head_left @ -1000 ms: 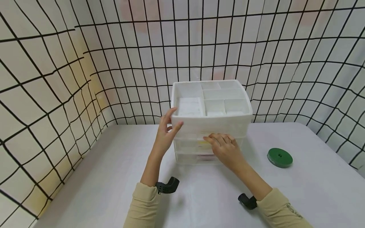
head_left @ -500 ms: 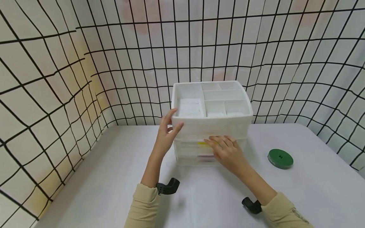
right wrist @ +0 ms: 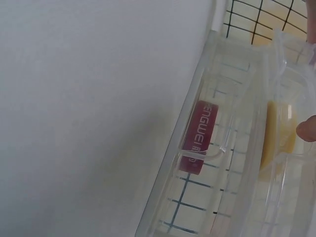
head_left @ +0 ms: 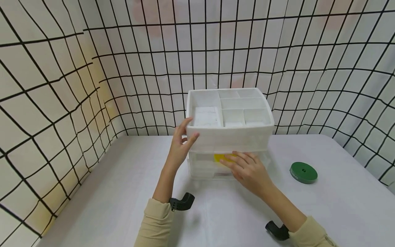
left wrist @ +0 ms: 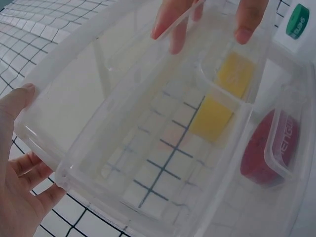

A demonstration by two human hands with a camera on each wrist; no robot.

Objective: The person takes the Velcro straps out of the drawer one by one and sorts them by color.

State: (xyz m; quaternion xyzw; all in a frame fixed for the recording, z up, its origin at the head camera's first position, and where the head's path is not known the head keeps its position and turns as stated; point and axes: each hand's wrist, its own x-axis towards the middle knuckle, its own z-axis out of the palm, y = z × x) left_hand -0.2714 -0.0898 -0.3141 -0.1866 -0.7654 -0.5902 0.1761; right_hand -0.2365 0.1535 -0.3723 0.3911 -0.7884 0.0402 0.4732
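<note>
A white plastic drawer organizer [head_left: 229, 139], with an open compartment tray on top, stands mid-table. My left hand [head_left: 179, 147] holds its upper left corner, thumb on the front and fingers along the side. My right hand [head_left: 251, 173] grips the front edge of the clear middle drawer [head_left: 199, 158], fingers over the rim and thumb in front. A yellow disc-like item [left wrist: 224, 101] shows through that drawer. In the drawer below lies a red, white-lettered item [right wrist: 199, 136]. How far the middle drawer is out is hard to tell.
A flat green disc [head_left: 303, 172] with a hole in its middle lies on the white table [head_left: 123, 192], right of the organizer. Black grid netting [head_left: 142, 73] over white sheeting surrounds the table at the back and sides.
My right hand has shifted slightly toward me and to the right, drawing the middle drawer forward a little. The yellow item shows more plainly. My left hand keeps its place on the organizer.
</note>
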